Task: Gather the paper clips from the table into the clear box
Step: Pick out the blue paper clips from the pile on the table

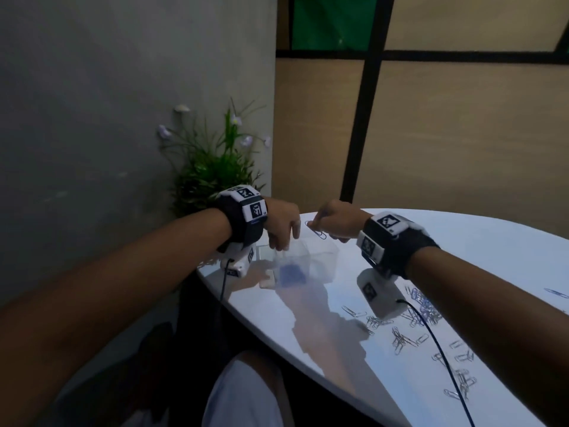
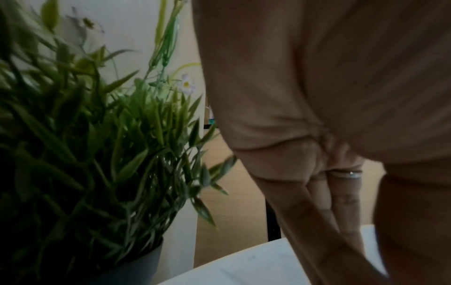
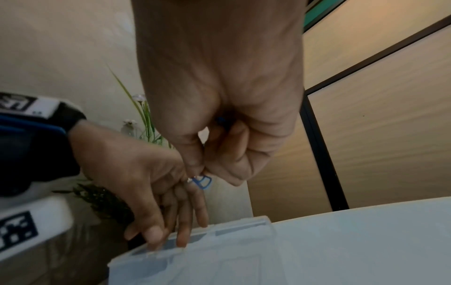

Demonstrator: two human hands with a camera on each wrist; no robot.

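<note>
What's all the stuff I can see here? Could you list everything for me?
clear box: one, see-through plastic, open, near the table's far edge, blue clips inside.
held paper clips: a few, blue, pinched above the box.
loose paper clips: many, silvery and bluish, scattered on the table's near right part; too tangled to count.
table: one, white, glossy, rounded edge.
potted plant: one, green with pale flowers, dark pot, behind the table by the wall.
wrist cameras: two, black-and-white with cables, one per wrist.
left hand: fingers straight, touching the box rim.
right hand: pinches the held clips.
</note>
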